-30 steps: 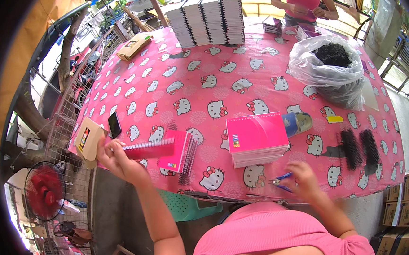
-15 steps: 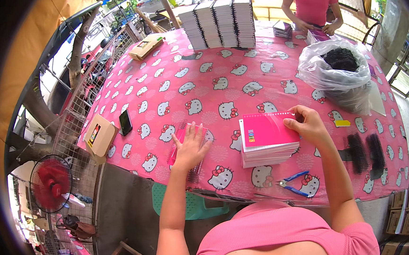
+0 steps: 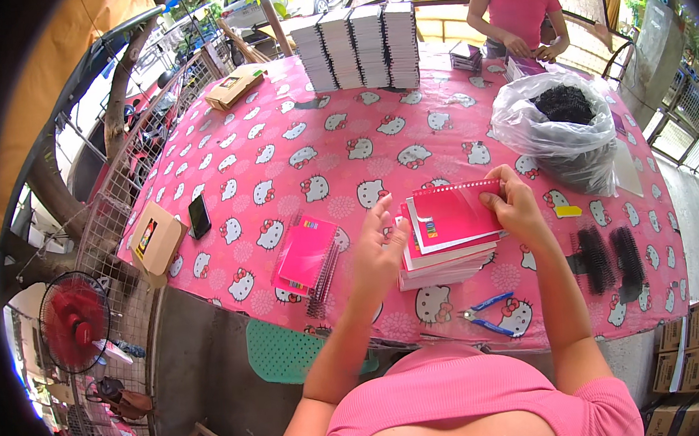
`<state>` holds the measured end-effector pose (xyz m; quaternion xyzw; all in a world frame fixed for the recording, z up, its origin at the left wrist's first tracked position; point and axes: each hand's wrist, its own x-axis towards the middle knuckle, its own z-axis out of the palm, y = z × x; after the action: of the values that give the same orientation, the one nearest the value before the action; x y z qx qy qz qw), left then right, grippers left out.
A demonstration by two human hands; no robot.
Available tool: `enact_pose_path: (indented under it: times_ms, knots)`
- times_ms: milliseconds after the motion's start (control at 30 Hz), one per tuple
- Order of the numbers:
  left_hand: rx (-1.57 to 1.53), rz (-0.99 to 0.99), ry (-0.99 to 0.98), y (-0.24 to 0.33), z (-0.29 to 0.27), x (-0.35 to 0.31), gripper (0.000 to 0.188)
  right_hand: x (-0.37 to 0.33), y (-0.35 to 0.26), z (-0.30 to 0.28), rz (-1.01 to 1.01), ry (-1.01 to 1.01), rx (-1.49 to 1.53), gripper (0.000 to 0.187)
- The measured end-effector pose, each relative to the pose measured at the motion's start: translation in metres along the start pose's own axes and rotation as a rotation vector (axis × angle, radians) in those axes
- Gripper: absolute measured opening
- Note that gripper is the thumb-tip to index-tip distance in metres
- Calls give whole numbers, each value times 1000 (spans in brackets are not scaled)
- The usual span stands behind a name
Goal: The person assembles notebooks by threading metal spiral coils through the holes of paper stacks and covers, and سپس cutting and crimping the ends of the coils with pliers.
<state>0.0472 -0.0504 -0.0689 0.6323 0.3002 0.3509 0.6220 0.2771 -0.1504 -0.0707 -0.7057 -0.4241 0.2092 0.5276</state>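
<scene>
Right hand: the person's right hand (image 3: 519, 206) pinches the upper right corner of the top booklet (image 3: 456, 217), thumb on the cover, fingers behind it.
Left hand: the left hand (image 3: 378, 244) is at the stack's left side, fingers loosely spread and gripping nothing; whether it touches the page edges cannot be told.
Top booklet: half a second ago it lay level on the pile; now it is raised and tilted at the pile's upper end — a row of bare punched holes along its far edge, no coil in them.
Loose stack: the rest of the unbound stack (image 3: 447, 274) sits under the booklet on the pink tablecloth (image 3: 394, 166).
Coiled notebooks: the left hand has come off these pink notebooks (image 3: 307, 253), which lie left of the stack. Both hands are now at the stack, so the work seems to have passed to a fresh booklet.
Cutters: the blue-handled cutters (image 3: 490, 317) lie untouched, jaws toward the left, near the table's front edge.
Black coils: two bunches of black coils (image 3: 594, 259) lie to the right, well apart from either hand.
</scene>
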Motion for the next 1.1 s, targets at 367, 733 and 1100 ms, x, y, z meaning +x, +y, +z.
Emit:
enact_pose_path:
  times_ms: [367, 733, 1100]
  knots:
    - [282, 380, 96, 9, -4, 6, 67, -29, -35, 1, -351, 152, -131, 28]
    - [866, 777, 160, 55, 47, -4, 43, -34, -29, 35, -108, 25, 244, 38]
    - [632, 572, -93, 56, 43, 21, 9, -103, 192, -129, 503, 547, -1040, 29]
